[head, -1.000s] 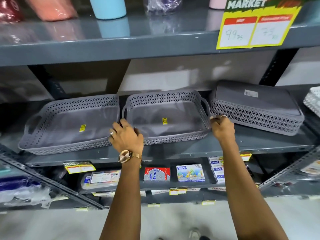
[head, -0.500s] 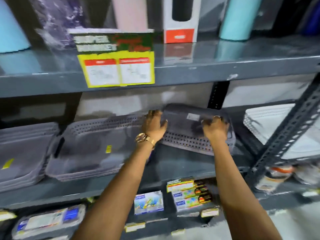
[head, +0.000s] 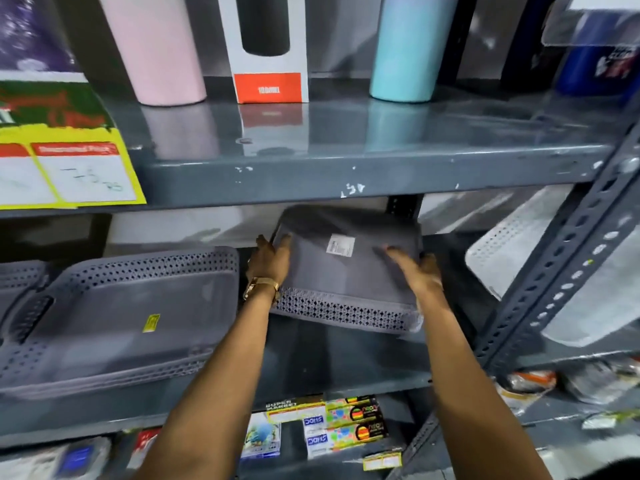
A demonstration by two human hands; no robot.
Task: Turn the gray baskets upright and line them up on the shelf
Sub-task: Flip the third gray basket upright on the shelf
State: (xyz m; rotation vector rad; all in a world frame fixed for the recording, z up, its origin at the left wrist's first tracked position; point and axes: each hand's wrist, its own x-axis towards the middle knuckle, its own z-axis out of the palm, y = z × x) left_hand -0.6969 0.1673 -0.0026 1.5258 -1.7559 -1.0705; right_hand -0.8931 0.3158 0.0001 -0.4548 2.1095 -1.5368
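An upside-down gray basket (head: 332, 271) with a white label on its bottom is tilted up off the gray shelf (head: 346, 362), its far edge raised. My left hand (head: 272, 259) grips its left side, wearing a gold watch. My right hand (head: 415, 271) holds its right side, fingers spread over the bottom. To the left an upright gray basket (head: 114, 327) with a yellow sticker rests on the shelf. Another gray basket (head: 17, 278) shows at the far left edge.
A white perforated basket (head: 540, 265) sits to the right behind a slanted gray shelf post (head: 561, 278). The shelf above (head: 346, 168) carries tumblers, a box and a yellow price sign, close over the raised basket. Small boxed goods fill the shelf below.
The view swung right from the upright baskets. Both hands moved onto the upside-down basket and lifted its far edge, so it now tilts up off the shelf.
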